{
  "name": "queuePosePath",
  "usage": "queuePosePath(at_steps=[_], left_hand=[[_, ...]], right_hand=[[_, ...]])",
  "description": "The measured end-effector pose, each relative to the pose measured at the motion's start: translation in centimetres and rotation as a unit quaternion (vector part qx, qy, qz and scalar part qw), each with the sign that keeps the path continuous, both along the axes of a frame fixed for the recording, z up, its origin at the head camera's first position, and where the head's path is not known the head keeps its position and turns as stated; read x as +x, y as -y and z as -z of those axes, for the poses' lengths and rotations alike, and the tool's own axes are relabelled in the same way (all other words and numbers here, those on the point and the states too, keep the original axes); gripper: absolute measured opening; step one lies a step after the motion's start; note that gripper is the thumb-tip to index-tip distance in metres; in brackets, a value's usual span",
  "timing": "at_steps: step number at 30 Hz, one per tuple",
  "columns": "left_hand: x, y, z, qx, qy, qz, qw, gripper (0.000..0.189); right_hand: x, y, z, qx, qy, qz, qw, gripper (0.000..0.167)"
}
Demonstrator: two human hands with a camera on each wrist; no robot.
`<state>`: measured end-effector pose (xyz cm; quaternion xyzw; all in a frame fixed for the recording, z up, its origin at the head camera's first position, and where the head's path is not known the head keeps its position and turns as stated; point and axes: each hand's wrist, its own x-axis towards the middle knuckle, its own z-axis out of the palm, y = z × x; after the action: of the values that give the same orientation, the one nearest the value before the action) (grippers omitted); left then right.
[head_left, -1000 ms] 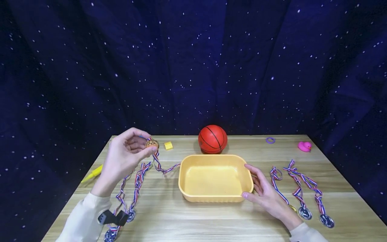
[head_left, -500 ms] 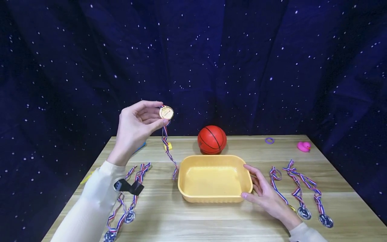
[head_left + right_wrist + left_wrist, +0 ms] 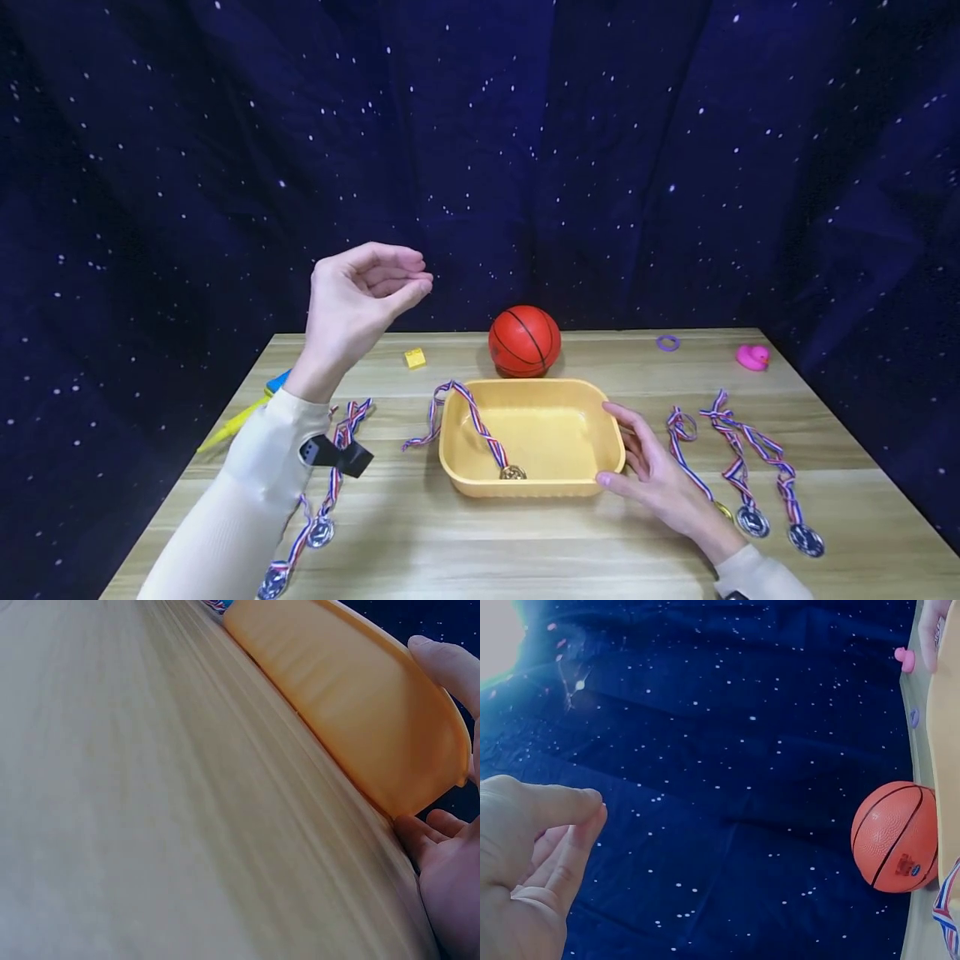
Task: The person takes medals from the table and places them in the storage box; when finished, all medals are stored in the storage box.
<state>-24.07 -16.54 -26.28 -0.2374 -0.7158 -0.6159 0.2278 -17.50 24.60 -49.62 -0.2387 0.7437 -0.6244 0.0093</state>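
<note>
No legible text. Ball [image 3: 885, 829]: dark printed mark [image 3: 904, 862] and small blue spot [image 3: 916, 870], too blurred to read. Medals [image 3: 513, 472] unreadable too.

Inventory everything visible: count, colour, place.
Bin: one, yellow, table centre
Inner medal: one, gold, in bin
Left medals: two, silver, table left
Right medals: two silver, one gold, table right
Ball: one, red, behind bin
Block: one, yellow, ball's left
Ring: one, purple, back right
Duck: one, pink, far right
Unclear items: uncounted, yellow, blue, far left
Table: one, tan, below
Curtain: one, navy, behind
Sleeves: two, white, forearms
Wrist devices: two, black, cuffs
Left hand: one, raised, empty
Right hand: one, gripping bin
</note>
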Motion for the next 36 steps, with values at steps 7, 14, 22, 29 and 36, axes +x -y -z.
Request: queuePosePath(at_steps=[7,14,22,29,36], left_hand=[[-0.3,-0.5,0.8,-0.006,0.005,0.015,0.9999,0.033],[-1.6,0.3,5.9,-0.053,0.089,0.042,0.9938,0.037],[-3.0,1.4,13.5,-0.123,0.170,0.052,0.9763,0.044],[-3.4,1.9,17.1,-0.149,0.236,0.058,0.9585,0.047],[-3.8,1.8,18.7,-0.154,0.282,0.083,0.9431,0.049]], right_hand=[[-0.1,-0.1,0.0,-0.002,0.002,-0.003,1.0000,0.091],[-0.2,-0.1,-0.1,-0.003,0.000,-0.001,1.0000,0.091],[-0.1,0.0,0.0,-0.009,-0.001,-0.005,0.9999,0.090],[-0.1,0.1,0.0,-0.009,-0.001,-0.008,0.9999,0.090],[-0.1,0.1,-0.1,-0.012,0.003,-0.009,0.9999,0.090]])
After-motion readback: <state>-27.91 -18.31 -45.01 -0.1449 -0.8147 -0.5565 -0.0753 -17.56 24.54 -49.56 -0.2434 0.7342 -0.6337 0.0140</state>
